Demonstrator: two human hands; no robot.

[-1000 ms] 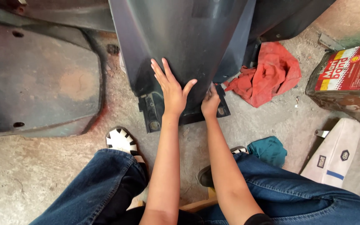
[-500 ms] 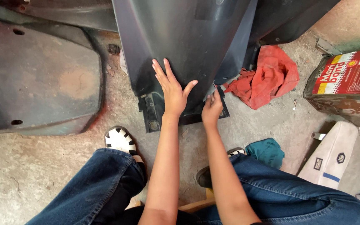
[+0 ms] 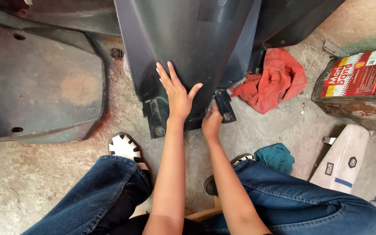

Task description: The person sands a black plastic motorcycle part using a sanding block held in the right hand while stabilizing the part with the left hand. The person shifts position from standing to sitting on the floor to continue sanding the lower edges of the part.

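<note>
- Dark plastic body panel (image 3: 188, 48), looks like a scooter fairing, lies on the concrete floor (image 3: 44, 182) straight ahead of the knees, its lower edge with two mounting tabs facing the person
- Second, dustier panel (image 3: 35, 82) lies to the left, just apart from the first; narrow strip of floor between them, so little room to slide that way
- Rusty metal tin (image 3: 353, 87) at far right and white plastic cover piece (image 3: 342, 161) near the right knee block the right side; open floor is mainly lower left
- Red rag (image 3: 273, 80) bunched just beside the panel's right edge, close to the right tab; I'd shift it before pulling the panel that way
- Left hand (image 3: 177, 93) is flat and fully open, fingers spread, pressing on the panel face, holding nothing; good as a brace, best kept near the edge being worked
- Right hand (image 3: 212, 124) is curled at the right mounting tab (image 3: 223, 104), fingertips on it; can't tell if it truly grips, as the fingers are mostly hidden
- Left mounting tab (image 3: 155, 117) is free, untouched
- Teal cloth (image 3: 276, 156) sits by the right knee, clear of the hands
</note>
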